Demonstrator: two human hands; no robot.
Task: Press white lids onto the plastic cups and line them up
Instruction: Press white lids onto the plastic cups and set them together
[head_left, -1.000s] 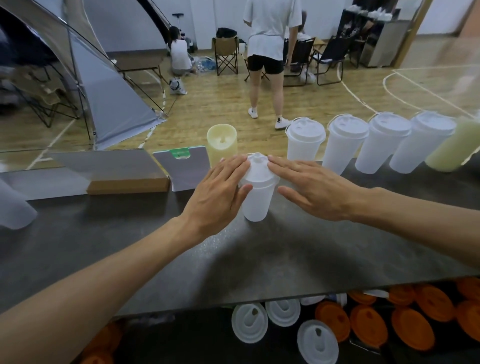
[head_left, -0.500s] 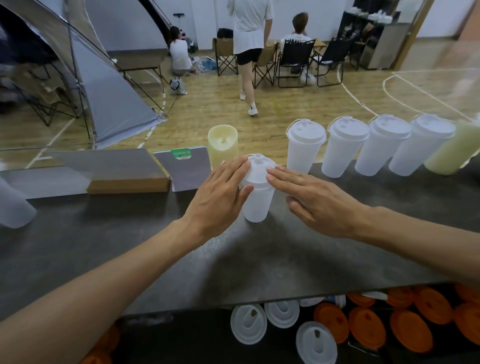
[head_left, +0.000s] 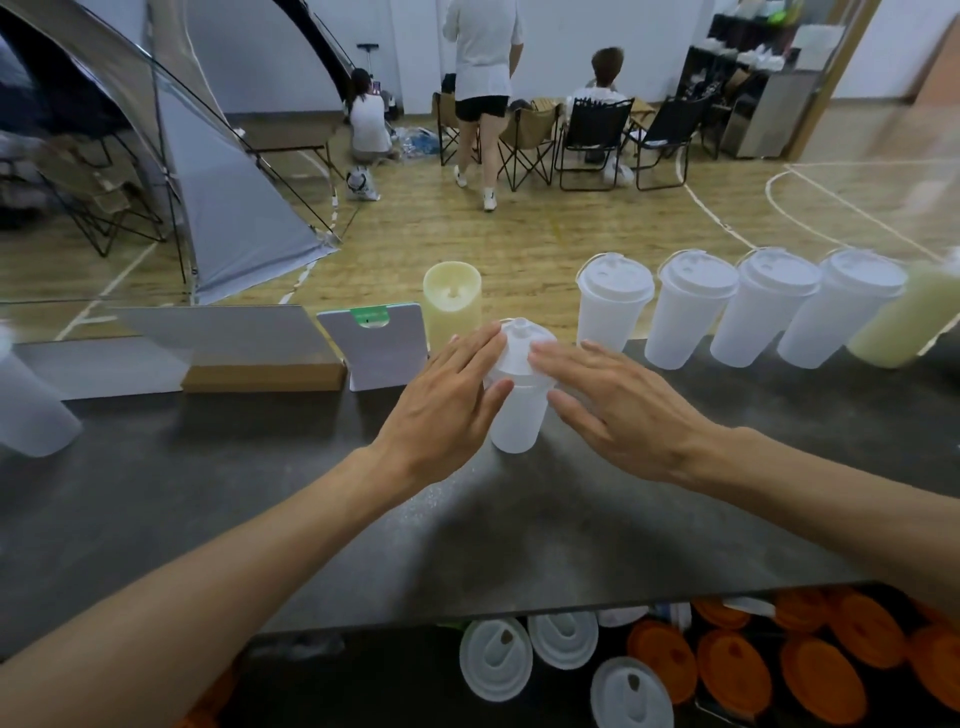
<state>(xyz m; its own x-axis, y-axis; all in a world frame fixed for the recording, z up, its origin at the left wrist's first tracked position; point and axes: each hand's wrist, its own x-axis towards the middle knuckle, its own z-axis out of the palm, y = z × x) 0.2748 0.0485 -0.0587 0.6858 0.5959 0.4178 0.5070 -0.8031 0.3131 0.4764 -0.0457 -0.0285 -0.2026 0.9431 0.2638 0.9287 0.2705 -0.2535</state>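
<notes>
Below the near counter edge: loose white lids (head_left: 496, 659) and orange lids (head_left: 821, 675), stacked flat.

On the dark counter (head_left: 208, 499), centre: one plastic cup (head_left: 517, 415), empty as far as can be seen, its white lid (head_left: 522, 349) under both hands. Left hand (head_left: 447, 410) and right hand (head_left: 618, 405) lie flat, fingers straight, pressing the lid rim from either side. Little has changed over the last second; judged mid-press, lid not yet confirmed seated.

Far right: four lidded cups (head_left: 727, 306) in a row, then a yellow-green cup (head_left: 904, 322). Far centre: pale yellow cup (head_left: 452, 301).
</notes>
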